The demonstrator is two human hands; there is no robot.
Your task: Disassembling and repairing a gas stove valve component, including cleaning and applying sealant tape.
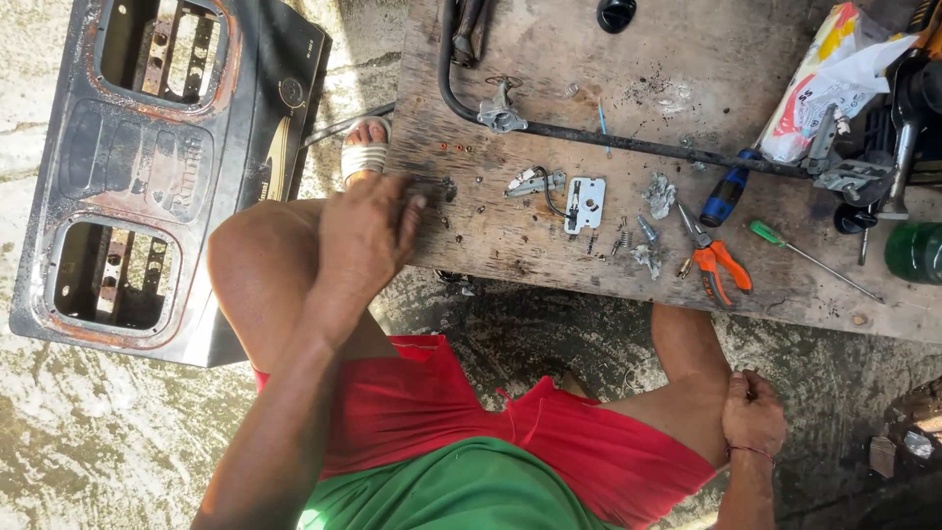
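I look down on a worn wooden desk [549, 59], scratched and dusted with grit, set low over a stained concrete floor [98, 442]. On the floor to the left lies a black stove top panel [147, 177] with two rusty rounded openings.

My left hand [365, 234] rests at the desk's near left edge, fingers curled loosely with the tips at a small dark metal part [444, 188]; I cannot tell whether that grip actually pinches anything. My right hand [752, 412] sits closed in a loose fist against my right knee, well apart from the desk, and I cannot tell if it holds something.

Near the middle of the desk lies a white metal bracket [587, 201], with a grey lever piece [535, 181] just beside it and small springs and screws scattered round. A long dark pipe [628, 137] runs across the board. To the right lie orange-handled pliers [721, 265], a green-handled screwdriver [800, 253] and a blue-handled screwdriver [728, 191].

At the far right corner stands a white packet [829, 79] with red and yellow print, crumpled at the top, and below it a green bottle [915, 251] at the edge of view.
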